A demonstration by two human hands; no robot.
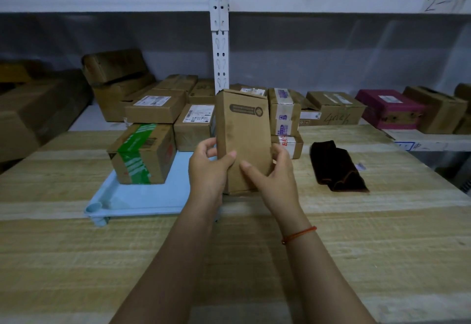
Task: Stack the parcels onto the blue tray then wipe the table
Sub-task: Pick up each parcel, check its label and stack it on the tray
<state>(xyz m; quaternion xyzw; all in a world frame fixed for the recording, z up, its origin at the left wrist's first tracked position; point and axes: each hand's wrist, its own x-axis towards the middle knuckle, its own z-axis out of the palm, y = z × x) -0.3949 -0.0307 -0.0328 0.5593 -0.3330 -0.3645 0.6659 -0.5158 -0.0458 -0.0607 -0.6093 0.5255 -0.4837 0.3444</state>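
A tall brown parcel [243, 130] stands on end at the middle of the wooden table [331, 234]. My left hand [207, 170] grips its left side and my right hand [274, 173] grips its right side, thumbs on the front face. The blue tray [142, 198] lies just to the left. On it sits a parcel with green tape [142, 153], with a second parcel [156, 105] stacked on top. Another labelled parcel [193, 126] stands at the tray's back. A dark brown cloth [336, 165] lies folded on the table to the right.
Two small taped parcels [284, 119] are stacked right behind the held one. Shelving behind the table holds more cardboard boxes [334, 108] and a magenta box [390, 108]. A white upright post [220, 43] rises behind the table's middle.
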